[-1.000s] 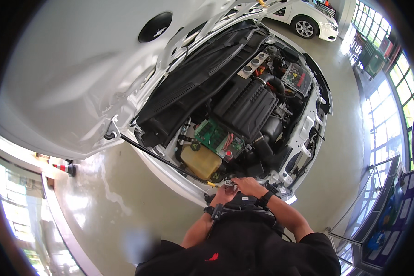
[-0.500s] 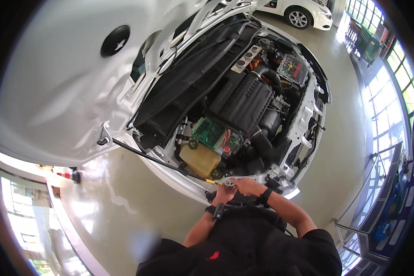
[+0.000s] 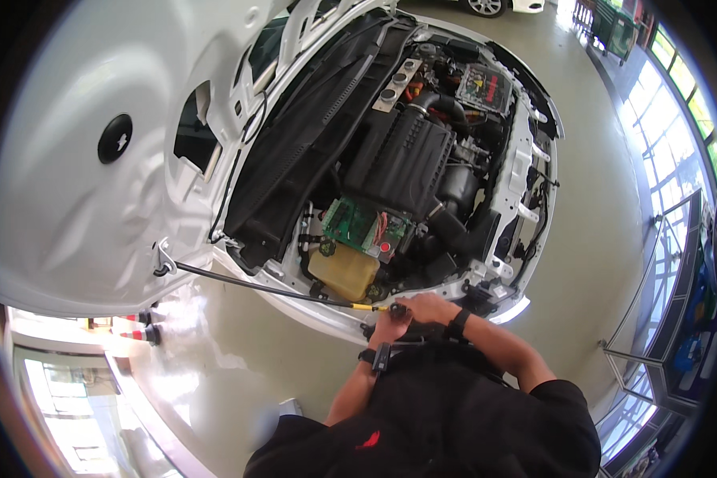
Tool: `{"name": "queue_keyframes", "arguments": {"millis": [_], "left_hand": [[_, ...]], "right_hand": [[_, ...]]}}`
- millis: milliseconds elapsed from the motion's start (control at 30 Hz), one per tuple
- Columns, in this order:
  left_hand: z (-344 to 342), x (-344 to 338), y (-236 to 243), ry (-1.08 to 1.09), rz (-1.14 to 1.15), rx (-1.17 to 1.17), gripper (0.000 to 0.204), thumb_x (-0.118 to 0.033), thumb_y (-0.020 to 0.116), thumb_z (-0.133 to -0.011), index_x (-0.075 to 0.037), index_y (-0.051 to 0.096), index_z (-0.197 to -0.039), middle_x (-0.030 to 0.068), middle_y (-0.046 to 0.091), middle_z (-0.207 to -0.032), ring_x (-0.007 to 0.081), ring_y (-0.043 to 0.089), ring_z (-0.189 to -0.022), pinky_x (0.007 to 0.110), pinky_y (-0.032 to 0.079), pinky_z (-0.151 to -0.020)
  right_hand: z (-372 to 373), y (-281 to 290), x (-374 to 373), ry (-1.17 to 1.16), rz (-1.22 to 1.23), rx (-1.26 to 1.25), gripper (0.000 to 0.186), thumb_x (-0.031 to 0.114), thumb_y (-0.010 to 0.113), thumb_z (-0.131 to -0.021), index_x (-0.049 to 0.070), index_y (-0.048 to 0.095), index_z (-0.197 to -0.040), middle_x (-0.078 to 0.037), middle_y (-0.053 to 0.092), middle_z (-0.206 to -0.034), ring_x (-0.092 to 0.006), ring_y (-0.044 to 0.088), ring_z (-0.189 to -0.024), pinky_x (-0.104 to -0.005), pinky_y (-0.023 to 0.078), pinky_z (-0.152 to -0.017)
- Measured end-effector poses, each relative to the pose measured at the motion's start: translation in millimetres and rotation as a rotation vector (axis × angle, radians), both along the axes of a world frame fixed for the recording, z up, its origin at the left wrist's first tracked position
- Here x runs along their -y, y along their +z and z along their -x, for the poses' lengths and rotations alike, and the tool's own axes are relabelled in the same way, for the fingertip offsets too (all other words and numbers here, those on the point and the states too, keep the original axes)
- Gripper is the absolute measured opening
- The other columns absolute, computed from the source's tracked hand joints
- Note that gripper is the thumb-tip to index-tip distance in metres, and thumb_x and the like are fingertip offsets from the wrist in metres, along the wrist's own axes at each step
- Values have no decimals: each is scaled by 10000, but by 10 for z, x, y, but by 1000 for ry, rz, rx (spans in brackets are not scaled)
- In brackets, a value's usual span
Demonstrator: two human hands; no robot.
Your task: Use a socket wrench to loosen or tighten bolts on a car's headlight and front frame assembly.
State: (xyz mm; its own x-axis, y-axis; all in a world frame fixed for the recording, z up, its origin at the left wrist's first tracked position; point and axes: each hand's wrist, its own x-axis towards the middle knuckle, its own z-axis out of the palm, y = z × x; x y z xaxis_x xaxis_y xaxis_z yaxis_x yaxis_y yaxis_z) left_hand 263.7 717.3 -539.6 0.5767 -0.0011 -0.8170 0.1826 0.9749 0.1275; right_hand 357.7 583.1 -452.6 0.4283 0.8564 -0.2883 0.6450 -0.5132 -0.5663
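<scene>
Close together at the near front corner of the car's engine bay, my left hand [image 3: 391, 327] and my right hand [image 3: 429, 308] are both closed. Between them shows a small dark round-ended object [image 3: 397, 309], gripped in my left hand. It looked metallic a moment earlier; its kind is too small to make out. My right fingers press against its side, and what they hold is partly hidden. Just left of it ends the yellow section [image 3: 364, 307] of the black hood prop rod [image 3: 263, 285], which slants up to the raised white hood [image 3: 64, 215].
Beyond my hands lie a yellowish fluid tank [image 3: 342, 271], an exposed green circuit board [image 3: 350, 223] and a black engine cover [image 3: 398, 163]. A framed metal stand [image 3: 649, 362] is at the right. Red-and-white cones [image 3: 143, 334] stand at the left. Another white car [image 3: 526, 5] is at the far edge.
My view has shifted, so more of the hood's underside shows. The round-ended object has turned and now shows a dark face. Both hands stay together by the rod's yellow end.
</scene>
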Motion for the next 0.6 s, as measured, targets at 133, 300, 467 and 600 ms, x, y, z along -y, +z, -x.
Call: {"name": "queue_keyframes", "arguments": {"millis": [133,300,467,600], "left_hand": [[-98,-40,-247,-17,-61,-141,219,-148,387,-880,-51,571,-950,89,612,-963,240,584,-928,368,454,-853],[217,-211,-759,-395,-345,484,187,-171,440,-873,-69,578,-948,81,611,-935,200,586,-895,338,458,-803],[223,-233,-717,-714,-1054,407,182,-170,466,-861,-53,583,-935,98,619,-901,193,594,-876,326,474,-763],[-13,-54,-138,-136,7,101,223,-198,442,-882,-31,571,-955,115,624,-922,234,600,-900,363,477,-835]], "right_hand": [[18,-209,12,-9,-102,242,307,191,538,-750,138,580,-1049,-146,621,-779,-278,623,-747,-394,474,-603],[195,24,-53,-118,166,-231,613,392,563,-761,94,383,-1266,-206,606,-958,-362,589,-892,-420,460,-764],[234,-133,-67,-97,-16,-332,715,428,575,-760,30,304,-1287,-222,615,-916,-384,578,-895,-442,449,-767],[95,-136,-2,-122,16,-30,506,267,578,-751,29,420,-1168,-176,627,-852,-332,599,-839,-434,443,-745]]}}
